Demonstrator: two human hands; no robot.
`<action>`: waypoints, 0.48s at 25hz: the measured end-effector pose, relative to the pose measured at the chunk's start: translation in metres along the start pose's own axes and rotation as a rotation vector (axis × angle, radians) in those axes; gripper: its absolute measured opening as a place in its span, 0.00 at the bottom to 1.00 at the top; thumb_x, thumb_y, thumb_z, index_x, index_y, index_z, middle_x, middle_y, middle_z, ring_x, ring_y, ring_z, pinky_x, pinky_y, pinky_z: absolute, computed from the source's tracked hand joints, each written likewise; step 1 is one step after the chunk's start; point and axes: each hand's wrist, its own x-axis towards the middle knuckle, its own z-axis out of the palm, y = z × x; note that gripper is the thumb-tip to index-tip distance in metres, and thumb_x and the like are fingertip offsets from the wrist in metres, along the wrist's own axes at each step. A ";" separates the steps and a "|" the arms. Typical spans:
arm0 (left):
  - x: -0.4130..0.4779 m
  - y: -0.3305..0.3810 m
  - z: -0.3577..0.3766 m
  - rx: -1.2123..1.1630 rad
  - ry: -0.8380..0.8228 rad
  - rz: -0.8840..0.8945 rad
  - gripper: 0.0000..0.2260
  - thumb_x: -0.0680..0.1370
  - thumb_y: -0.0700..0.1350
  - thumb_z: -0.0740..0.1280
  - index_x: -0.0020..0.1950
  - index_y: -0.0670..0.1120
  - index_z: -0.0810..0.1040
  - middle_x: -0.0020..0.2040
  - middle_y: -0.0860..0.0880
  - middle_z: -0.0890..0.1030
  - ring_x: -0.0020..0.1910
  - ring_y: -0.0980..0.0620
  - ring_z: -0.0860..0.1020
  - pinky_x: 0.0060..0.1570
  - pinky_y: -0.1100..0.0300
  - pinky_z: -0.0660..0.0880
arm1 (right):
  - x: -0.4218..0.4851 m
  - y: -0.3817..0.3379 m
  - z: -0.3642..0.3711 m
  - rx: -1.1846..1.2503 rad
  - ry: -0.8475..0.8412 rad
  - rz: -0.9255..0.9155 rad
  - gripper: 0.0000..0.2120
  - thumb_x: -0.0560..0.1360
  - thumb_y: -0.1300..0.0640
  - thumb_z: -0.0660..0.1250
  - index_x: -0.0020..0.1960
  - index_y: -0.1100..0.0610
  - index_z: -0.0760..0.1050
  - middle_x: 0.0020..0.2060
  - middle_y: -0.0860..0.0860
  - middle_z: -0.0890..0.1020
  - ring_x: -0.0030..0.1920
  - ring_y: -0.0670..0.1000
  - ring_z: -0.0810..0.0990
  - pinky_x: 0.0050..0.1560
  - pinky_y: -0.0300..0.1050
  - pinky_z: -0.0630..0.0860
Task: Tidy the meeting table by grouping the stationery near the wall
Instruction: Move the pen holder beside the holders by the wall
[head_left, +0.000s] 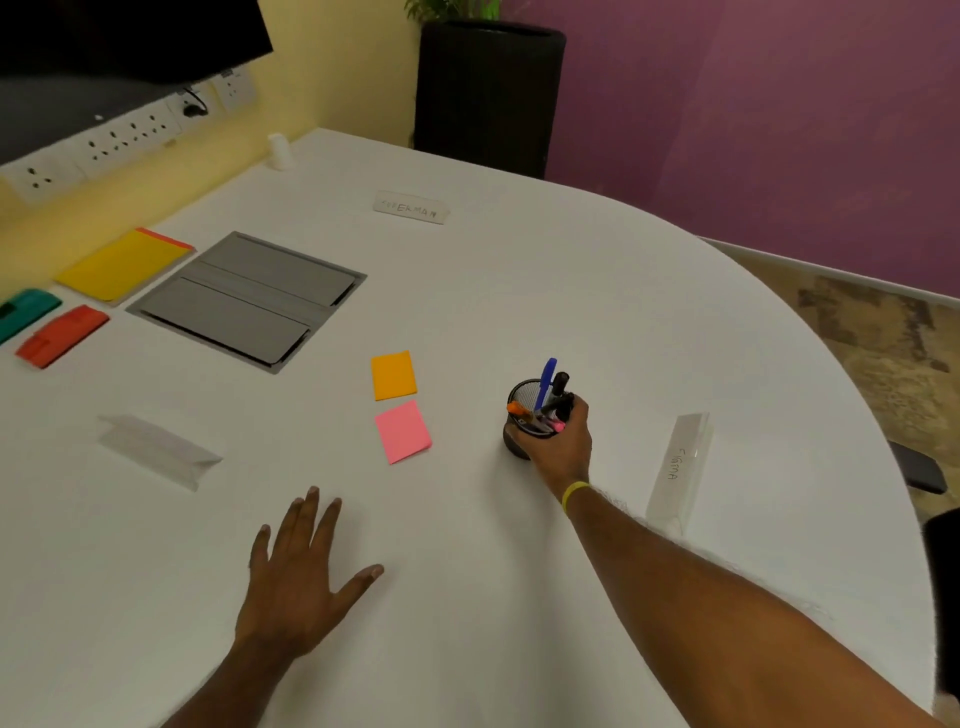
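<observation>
White table (519, 291), seemingly purple wall (779, 130) beyond

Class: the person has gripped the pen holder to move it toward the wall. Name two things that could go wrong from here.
1. The right hand grips the pen holder near its rim; tilting it could spill the loose pens.
2. The orange sticky pad and pink sticky pad lie toward the wall; a low sweep might scatter them.

table (519, 291): white
sticky pads: orange (393, 375), pink (402, 431)
pen holder (524, 405): black mesh
folder (124, 264): yellow
erasers: teal (26, 310), red (62, 335)
wristband (574, 493): yellow
</observation>
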 end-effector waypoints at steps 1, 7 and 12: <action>-0.005 -0.004 -0.005 -0.007 0.016 0.003 0.48 0.67 0.79 0.39 0.80 0.53 0.48 0.80 0.51 0.41 0.79 0.53 0.43 0.76 0.46 0.43 | -0.016 -0.001 0.003 -0.001 -0.008 0.000 0.36 0.59 0.52 0.83 0.60 0.43 0.67 0.51 0.37 0.78 0.46 0.30 0.79 0.39 0.22 0.73; -0.062 -0.070 -0.041 0.031 0.069 0.042 0.47 0.68 0.78 0.39 0.80 0.52 0.48 0.80 0.49 0.41 0.79 0.50 0.42 0.76 0.44 0.44 | -0.134 -0.020 0.041 -0.029 -0.071 -0.043 0.37 0.57 0.47 0.83 0.60 0.42 0.66 0.52 0.35 0.78 0.49 0.30 0.78 0.42 0.24 0.75; -0.126 -0.155 -0.098 -0.056 0.205 0.036 0.47 0.68 0.79 0.43 0.80 0.51 0.49 0.81 0.48 0.45 0.79 0.49 0.43 0.77 0.44 0.46 | -0.250 -0.046 0.087 -0.050 -0.071 -0.085 0.37 0.56 0.45 0.83 0.59 0.42 0.67 0.51 0.37 0.79 0.47 0.31 0.79 0.40 0.25 0.75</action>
